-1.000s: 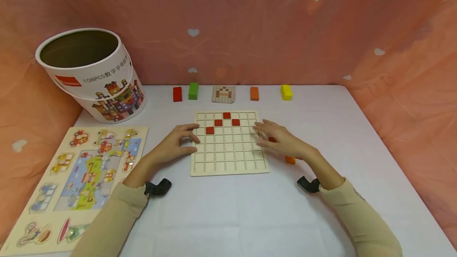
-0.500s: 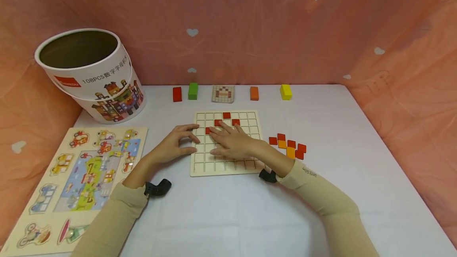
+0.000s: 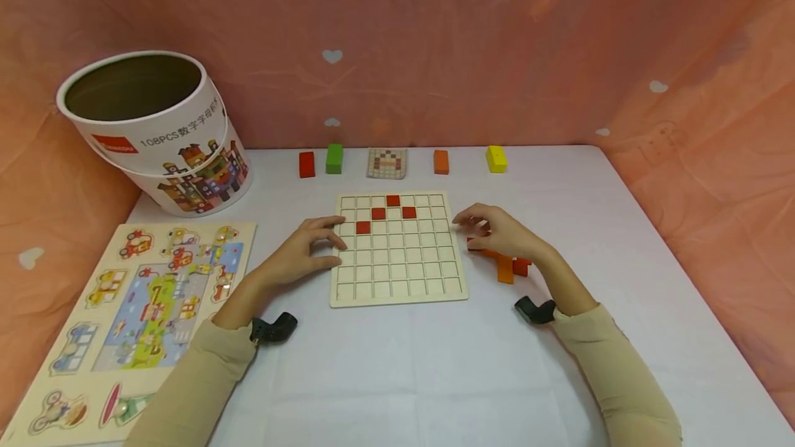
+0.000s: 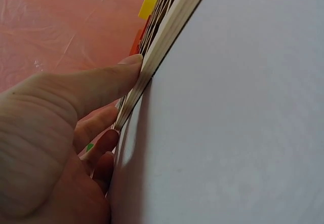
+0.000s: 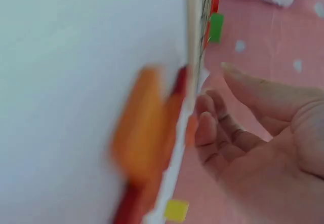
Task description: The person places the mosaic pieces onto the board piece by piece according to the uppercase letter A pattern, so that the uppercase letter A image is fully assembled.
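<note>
Grid board [image 3: 397,254] is the landmark. Left hand [image 3: 304,250] rests at its left edge, thumb and fingers spread, touching, gripping nothing. Right hand [image 3: 499,230] hangs just off its right edge over loose tiles [image 3: 505,270]; thumb and fingertips well parted, no tile seen between them.

Judged best practice: left hand presses lightly so the board stays square; right pinches a single tile by opposite sides, lowers it flat, seats it inside one cell's lines.

Counts. On the board: four red tiles [image 3: 363,227]. Right of it: red and orange loose tiles, partly covered, total uncertain. Beyond its far edge: one pattern card [image 3: 386,164], one red block [image 3: 307,165], one green block [image 3: 334,159], one orange block [image 3: 441,162], one yellow block [image 3: 496,159]. Left of it: one bucket [image 3: 177,131], one puzzle board [image 3: 108,379].
</note>
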A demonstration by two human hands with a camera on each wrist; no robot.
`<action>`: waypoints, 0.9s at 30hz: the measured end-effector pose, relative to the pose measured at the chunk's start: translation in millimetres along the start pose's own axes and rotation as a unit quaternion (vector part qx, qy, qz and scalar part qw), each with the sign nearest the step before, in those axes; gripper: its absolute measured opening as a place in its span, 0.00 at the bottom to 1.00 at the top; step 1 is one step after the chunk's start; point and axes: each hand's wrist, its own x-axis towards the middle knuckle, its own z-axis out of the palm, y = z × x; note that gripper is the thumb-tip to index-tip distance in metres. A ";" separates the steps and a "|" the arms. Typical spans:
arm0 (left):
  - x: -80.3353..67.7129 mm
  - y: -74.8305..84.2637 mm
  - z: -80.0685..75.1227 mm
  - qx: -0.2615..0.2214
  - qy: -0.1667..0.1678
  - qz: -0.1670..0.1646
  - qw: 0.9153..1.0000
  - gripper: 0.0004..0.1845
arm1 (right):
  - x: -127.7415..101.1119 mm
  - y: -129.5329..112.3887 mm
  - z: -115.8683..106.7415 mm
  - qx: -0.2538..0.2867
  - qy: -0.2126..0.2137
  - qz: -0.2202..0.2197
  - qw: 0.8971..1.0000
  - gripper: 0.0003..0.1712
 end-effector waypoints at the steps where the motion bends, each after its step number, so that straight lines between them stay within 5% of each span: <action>1: -0.4 0.4 -0.1 -0.003 0.000 -0.002 1.000 0.09 | -3.5 4.8 -2.6 0.003 0.003 -0.001 1.000 0.22; 11: -1.8 0.0 -0.1 -0.009 0.002 0.001 1.000 0.09 | -9.6 20.6 -0.8 -0.014 -0.002 -0.007 1.000 0.20; 27: -1.5 0.5 0.1 -0.016 0.000 0.001 1.000 0.10 | 9.5 4.6 -3.3 -0.064 -0.061 0.035 0.995 0.13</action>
